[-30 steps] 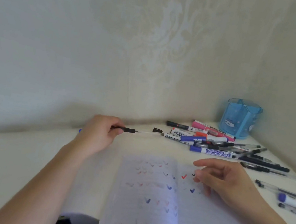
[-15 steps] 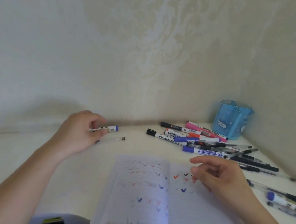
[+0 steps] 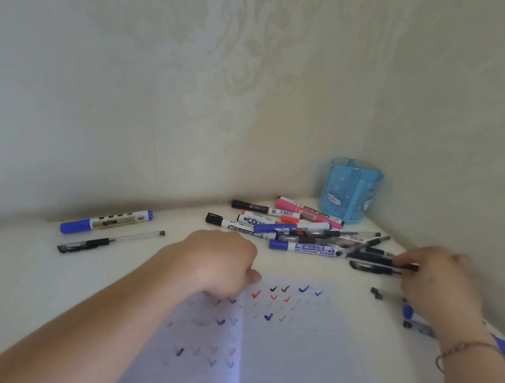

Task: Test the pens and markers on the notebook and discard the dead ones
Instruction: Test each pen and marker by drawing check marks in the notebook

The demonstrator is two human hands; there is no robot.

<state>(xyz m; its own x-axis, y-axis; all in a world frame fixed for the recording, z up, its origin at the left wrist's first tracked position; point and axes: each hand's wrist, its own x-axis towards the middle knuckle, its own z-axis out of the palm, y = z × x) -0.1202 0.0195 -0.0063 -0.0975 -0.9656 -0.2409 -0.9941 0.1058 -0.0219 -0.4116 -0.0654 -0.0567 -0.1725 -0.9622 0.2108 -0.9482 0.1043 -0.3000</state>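
Observation:
An open notebook (image 3: 286,353) with coloured tick marks lies in front of me. My left hand (image 3: 217,261) rests on the notebook's top left page, fingers curled under, holding nothing that I can see. My right hand (image 3: 440,282) reaches to the right side of the pile of pens and markers (image 3: 297,231) and pinches a black pen (image 3: 375,259) at its end. A blue-capped marker (image 3: 105,221) and a black gel pen (image 3: 109,241) lie apart at the left by the wall.
A blue pen holder (image 3: 349,192) stands in the corner behind the pile. More pens (image 3: 415,324) lie on the table under my right wrist. Walls close the table at the back and right.
My left hand let go of the pen and marker at the left and moved onto the notebook. My right hand left the page and reached to the pens at the right.

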